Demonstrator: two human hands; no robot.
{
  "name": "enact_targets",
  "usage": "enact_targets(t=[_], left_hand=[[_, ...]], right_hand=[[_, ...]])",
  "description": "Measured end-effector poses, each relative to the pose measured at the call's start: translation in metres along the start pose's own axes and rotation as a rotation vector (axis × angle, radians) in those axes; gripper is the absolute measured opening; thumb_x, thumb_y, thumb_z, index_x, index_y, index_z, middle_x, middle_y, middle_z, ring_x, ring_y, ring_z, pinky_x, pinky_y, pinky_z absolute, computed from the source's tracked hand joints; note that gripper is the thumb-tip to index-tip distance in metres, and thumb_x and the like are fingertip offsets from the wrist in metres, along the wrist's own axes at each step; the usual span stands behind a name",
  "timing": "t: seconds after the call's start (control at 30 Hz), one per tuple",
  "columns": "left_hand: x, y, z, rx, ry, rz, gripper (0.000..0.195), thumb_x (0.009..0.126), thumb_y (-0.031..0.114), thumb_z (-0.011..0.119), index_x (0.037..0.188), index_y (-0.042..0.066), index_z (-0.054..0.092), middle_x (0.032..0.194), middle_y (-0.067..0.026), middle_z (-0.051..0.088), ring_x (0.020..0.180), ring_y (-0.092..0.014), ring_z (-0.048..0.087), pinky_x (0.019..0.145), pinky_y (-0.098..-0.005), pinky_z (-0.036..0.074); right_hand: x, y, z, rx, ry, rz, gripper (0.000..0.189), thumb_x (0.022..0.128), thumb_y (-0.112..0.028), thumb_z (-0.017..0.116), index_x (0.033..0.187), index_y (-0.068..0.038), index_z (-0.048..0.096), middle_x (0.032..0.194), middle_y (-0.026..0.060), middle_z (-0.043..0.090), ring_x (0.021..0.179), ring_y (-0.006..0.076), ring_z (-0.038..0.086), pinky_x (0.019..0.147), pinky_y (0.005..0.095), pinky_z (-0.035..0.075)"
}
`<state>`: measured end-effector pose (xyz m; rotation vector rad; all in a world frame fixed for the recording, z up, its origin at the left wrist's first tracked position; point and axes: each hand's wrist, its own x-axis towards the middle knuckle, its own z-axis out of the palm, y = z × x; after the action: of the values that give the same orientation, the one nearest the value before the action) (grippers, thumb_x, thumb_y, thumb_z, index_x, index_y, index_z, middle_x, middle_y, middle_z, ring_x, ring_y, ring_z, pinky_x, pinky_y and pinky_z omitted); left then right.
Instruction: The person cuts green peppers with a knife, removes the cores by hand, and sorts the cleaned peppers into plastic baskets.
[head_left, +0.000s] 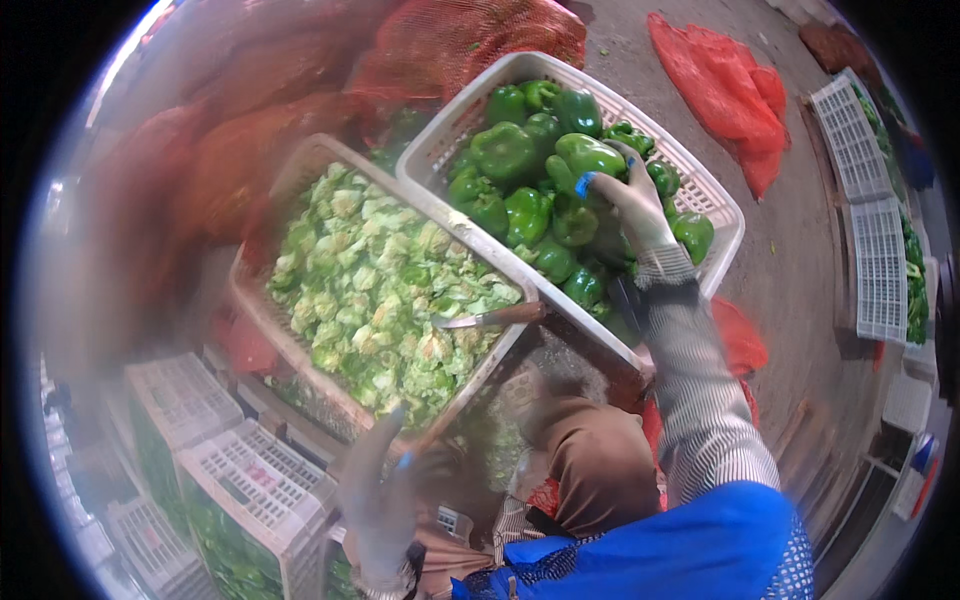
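My right hand (637, 199), with blue tape on its fingers, is closed around a green bell pepper (591, 155). Beneath it lie many more green bell peppers (504, 150) in a white slatted plastic crate (694, 146). My left hand (382, 487) looks blurred and holds nothing that I can see. Its fingers are apart near the front corner of a second plastic crate (330, 401). Pale green pepper cores and trimmings (375, 277) fill that crate. Across its right rim rests a knife with a wooden handle (514, 313), its blade over the trimmings.
Red mesh sacks (465, 45) are piled behind the crates. Another red mesh sack (724, 90) lies flat on the floor at the upper right. White crates of green produce (255, 480) stand at the lower left, and others (877, 270) line the right side.
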<state>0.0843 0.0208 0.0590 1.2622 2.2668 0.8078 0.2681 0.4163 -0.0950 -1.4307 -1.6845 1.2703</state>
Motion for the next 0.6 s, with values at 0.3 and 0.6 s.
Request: enact_targets(t=[0.3, 0.6], left_hand=[[0.037, 0.036, 0.069, -1.378, 0.131, -0.030, 0.054, 0.093, 0.005, 0.058, 0.143, 0.005, 0.039, 0.131, -0.0153, 0.052, 0.118, -0.028, 0.056, 0.097, -0.0391, 0.050], [-0.042, -0.075, 0.063, -0.863, 0.579, -0.439, 0.069, 0.074, 0.006, 0.081, 0.133, 0.012, 0.046, 0.119, -0.0086, 0.056, 0.105, -0.022, 0.060, 0.088, -0.0328, 0.055]], right_hand=[[-0.153, -0.101, 0.025, 0.392, -0.903, -0.374, 0.069, 0.087, -0.041, 0.069, 0.138, 0.000, 0.048, 0.143, 0.0193, 0.047, 0.129, 0.0319, 0.050, 0.109, 0.0407, 0.039], [-0.137, -0.046, 0.093, -0.850, -0.597, -0.507, 0.031, 0.082, -0.022, 0.064, 0.108, -0.006, 0.066, 0.099, 0.0185, 0.068, 0.096, 0.0360, 0.066, 0.083, 0.0448, 0.051]])
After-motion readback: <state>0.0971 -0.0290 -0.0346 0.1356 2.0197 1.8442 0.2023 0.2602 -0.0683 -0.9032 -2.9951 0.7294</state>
